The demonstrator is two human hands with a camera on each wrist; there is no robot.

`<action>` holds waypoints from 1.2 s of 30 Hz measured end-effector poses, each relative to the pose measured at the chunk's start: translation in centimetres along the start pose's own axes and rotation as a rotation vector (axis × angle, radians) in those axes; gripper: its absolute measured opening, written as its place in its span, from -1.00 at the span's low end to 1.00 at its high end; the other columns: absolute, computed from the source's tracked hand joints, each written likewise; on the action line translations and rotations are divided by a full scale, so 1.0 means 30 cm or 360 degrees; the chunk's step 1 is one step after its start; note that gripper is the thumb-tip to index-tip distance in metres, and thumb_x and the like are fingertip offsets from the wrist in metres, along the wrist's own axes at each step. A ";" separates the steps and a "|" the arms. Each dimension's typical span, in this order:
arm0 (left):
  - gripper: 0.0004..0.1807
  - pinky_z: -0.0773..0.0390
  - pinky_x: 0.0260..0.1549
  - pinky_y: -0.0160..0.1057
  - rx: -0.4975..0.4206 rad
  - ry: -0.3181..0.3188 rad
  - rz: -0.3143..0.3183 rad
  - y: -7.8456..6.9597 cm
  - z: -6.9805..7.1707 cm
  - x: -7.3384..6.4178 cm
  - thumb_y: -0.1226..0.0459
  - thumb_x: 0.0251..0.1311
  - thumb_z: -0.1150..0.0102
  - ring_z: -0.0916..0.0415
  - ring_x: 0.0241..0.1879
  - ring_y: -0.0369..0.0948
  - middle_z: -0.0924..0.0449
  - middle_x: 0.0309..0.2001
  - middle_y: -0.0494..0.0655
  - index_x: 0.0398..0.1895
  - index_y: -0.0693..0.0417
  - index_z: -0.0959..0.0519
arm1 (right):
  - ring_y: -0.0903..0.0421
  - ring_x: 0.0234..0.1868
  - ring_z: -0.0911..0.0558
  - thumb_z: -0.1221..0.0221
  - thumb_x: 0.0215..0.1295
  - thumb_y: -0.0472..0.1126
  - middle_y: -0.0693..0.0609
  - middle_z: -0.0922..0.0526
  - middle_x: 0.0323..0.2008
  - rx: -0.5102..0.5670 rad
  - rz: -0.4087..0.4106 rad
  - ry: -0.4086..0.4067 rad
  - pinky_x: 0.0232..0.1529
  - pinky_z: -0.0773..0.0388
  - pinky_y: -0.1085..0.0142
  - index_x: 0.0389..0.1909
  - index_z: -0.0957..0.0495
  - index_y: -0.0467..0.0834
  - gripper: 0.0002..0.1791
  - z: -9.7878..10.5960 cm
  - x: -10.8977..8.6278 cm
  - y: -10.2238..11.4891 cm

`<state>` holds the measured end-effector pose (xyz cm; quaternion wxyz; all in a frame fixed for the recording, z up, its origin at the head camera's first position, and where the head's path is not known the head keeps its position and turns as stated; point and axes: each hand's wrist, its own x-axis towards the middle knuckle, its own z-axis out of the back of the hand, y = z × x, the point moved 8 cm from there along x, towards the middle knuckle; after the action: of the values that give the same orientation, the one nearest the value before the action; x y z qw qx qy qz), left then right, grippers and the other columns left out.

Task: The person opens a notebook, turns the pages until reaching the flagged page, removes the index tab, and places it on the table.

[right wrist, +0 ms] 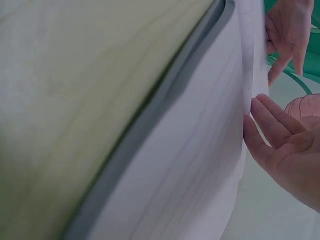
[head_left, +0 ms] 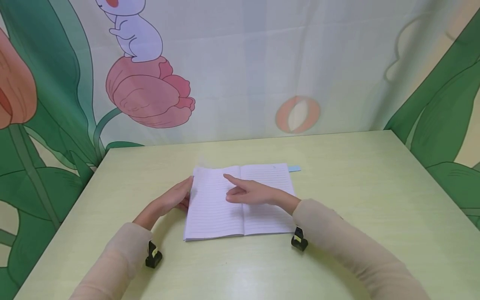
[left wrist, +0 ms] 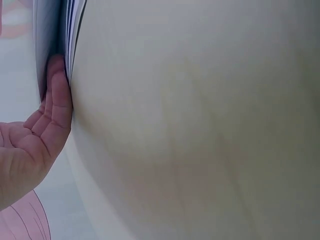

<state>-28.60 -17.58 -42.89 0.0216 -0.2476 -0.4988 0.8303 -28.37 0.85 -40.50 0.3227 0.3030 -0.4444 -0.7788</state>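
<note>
Checking out a white, ruled-paper notebook (head_left: 214, 221), we find it lying open around the middle of the pale yellow-green wood-grain table (head_left: 375, 179), with a light blue tab (head_left: 295, 168) poking out at its upper right. Our left hand (head_left: 172, 201) is at the left edge, fingers fairly straight and tucked in among the leaves. Our right hand (head_left: 250, 192) reaches across the spine to the left page, index finger stretched out, the others loosely bent (can't tell if the fingertips touch paper). The two hands are apart. Behind everything, we've got a white curtain (head_left: 240, 91) printed with flowers and leaves.
</note>
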 end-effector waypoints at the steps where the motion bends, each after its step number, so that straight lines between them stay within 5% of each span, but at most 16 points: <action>1: -0.36 -0.52 -0.41 -0.20 0.0019 -0.0004 0.0007 0.001 0.000 0.001 -0.03 0.40 0.47 -0.50 -0.47 -0.12 -0.52 -0.37 0.13 0.33 0.27 0.02 | 0.21 0.13 -0.43 -0.08 0.28 -0.02 -0.04 -0.46 0.12 -0.0029 0.0000 0.0012 0.17 -0.24 0.28 0.43 0.18 0.02 -0.18 -0.005 0.000 0.000; 6: -0.20 -0.51 -0.42 -0.22 0.0148 -0.0028 -0.0002 0.007 0.002 0.005 0.37 0.26 0.03 -0.48 -0.47 -0.15 -0.51 -0.38 0.13 0.42 0.13 0.27 | 0.20 0.14 -0.42 -0.08 0.27 0.01 -0.04 -0.42 0.16 -0.0121 0.0009 0.0024 0.15 -0.26 0.31 0.42 0.13 -0.03 -0.18 -0.014 0.000 -0.003; 9: -0.20 -0.50 -0.41 -0.23 0.0220 -0.0017 -0.0041 0.007 -0.002 0.008 0.49 0.16 -0.03 -0.47 -0.45 -0.15 -0.51 -0.36 0.12 0.41 0.17 0.11 | 0.17 0.14 -0.42 -0.09 0.27 -0.02 -0.04 -0.43 0.15 -0.0138 0.0034 0.0010 0.14 -0.27 0.30 0.41 0.08 -0.08 -0.21 -0.009 -0.003 -0.005; 17: -0.31 -0.52 -0.41 -0.24 0.0213 0.0000 -0.0085 0.005 -0.008 0.012 0.52 0.13 -0.04 -0.48 -0.42 -0.16 -0.51 -0.33 0.15 0.35 0.25 -0.08 | 0.05 0.08 -0.48 -0.12 0.25 -0.16 -0.15 -0.51 0.04 -0.0215 0.0183 -0.0113 0.07 -0.36 0.27 0.26 -0.23 -0.33 -0.39 0.043 -0.037 -0.002; 25: -0.31 -0.51 -0.40 -0.24 0.0260 -0.0014 -0.0077 0.002 -0.007 0.006 0.50 0.13 -0.06 -0.47 -0.42 -0.15 -0.50 -0.32 0.14 0.35 0.23 -0.09 | 0.04 0.12 -0.44 -0.19 0.18 -0.09 -0.11 -0.51 0.06 -0.0435 0.0168 -0.0161 0.03 -0.40 0.23 0.23 -0.31 -0.27 -0.37 0.092 -0.094 -0.046; 36: -0.32 -0.50 -0.40 -0.24 0.0276 -0.0010 -0.0083 0.000 -0.007 0.006 0.49 0.14 -0.06 -0.47 -0.41 -0.15 -0.50 -0.30 0.15 0.35 0.23 -0.09 | -0.15 0.28 -0.19 -0.30 0.01 0.04 -0.21 -0.28 0.24 -0.0845 0.0146 -0.0086 0.24 -0.06 0.04 0.27 -0.22 -0.31 -0.14 0.131 -0.201 -0.108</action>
<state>-28.68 -17.36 -43.04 0.0631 -0.2292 -0.4315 0.8702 -28.44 8.74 -40.61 0.4140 0.1664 -0.2463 -0.8604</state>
